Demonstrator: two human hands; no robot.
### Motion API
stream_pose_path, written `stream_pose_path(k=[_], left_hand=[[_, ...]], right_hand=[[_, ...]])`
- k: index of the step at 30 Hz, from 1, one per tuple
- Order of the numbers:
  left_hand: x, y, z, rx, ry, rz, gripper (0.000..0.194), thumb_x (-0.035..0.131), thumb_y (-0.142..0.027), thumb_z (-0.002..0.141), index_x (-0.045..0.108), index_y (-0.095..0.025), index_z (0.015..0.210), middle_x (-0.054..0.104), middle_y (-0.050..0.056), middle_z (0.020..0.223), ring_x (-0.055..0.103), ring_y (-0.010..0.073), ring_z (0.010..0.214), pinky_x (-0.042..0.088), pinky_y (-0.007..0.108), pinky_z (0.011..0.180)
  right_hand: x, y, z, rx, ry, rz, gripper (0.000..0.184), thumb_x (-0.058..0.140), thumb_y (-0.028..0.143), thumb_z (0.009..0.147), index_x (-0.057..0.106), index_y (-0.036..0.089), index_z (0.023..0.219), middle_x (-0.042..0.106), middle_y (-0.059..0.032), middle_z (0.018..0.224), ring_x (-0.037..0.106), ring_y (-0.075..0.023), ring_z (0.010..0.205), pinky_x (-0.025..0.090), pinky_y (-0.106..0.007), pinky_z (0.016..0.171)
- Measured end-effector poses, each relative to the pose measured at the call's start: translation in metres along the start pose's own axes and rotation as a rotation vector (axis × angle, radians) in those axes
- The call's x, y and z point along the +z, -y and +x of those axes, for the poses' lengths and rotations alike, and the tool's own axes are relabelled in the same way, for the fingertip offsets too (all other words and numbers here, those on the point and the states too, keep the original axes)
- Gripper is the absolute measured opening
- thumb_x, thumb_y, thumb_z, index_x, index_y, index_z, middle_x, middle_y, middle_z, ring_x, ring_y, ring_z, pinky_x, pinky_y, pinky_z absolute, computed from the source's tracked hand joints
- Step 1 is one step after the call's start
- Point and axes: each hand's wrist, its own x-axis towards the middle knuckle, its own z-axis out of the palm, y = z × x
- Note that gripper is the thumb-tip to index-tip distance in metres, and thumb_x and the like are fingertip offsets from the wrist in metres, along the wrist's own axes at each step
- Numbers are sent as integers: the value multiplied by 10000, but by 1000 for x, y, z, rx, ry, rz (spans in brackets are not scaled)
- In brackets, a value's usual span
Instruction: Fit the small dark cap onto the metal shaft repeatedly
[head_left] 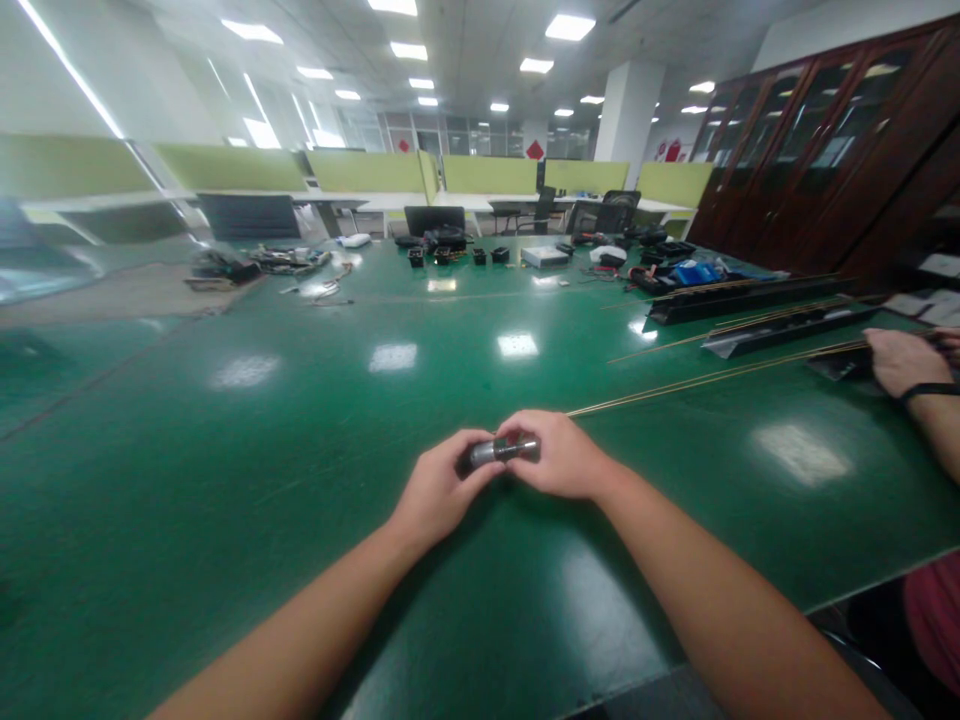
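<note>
Near the middle of the green table, a short silvery metal cylinder with a narrower shaft-like section (487,453) lies across both my hands. My left hand (442,485) is closed around its thicker left end. Thumb and fingers of my right hand (559,455) grip its narrower right end. The exact kind of this metal part cannot be made out. Thin brass-coloured rods (675,385) run from just behind my right hand towards the right, where a co-worker's hand (904,362) with a dark wristband is at their far end.
Black angled channels (780,330) with more thin rods lie at the right. Small black boxes (480,257), a grey-white box (545,257), a blue item (697,271) and cables line the table's far side. A heap of parts (289,260) sits back left. The co-worker sits at the right edge.
</note>
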Motion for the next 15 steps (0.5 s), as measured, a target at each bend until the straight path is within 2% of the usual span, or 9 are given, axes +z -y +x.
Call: stream_pose_path(k=[9, 15], left_hand=[[-1, -5, 0, -2, -3, -3, 257, 672, -377, 846, 659, -225, 1053, 697, 20, 983, 646, 185, 869, 510, 292, 803], [0, -3, 0, 17, -31, 7, 259, 715, -363, 816, 665, -224, 1029, 693, 12, 963, 636, 177, 858, 496, 281, 791]], right_hand=[[0, -1, 0, -10, -26, -2, 172, 653, 137, 753, 681, 189, 915, 690, -36, 905, 615, -165, 820, 462, -268, 774], [3, -6, 0, -23, -26, 8, 146, 659, 138, 751, 698, 180, 885, 696, -30, 864, 612, -153, 774, 463, -251, 725]])
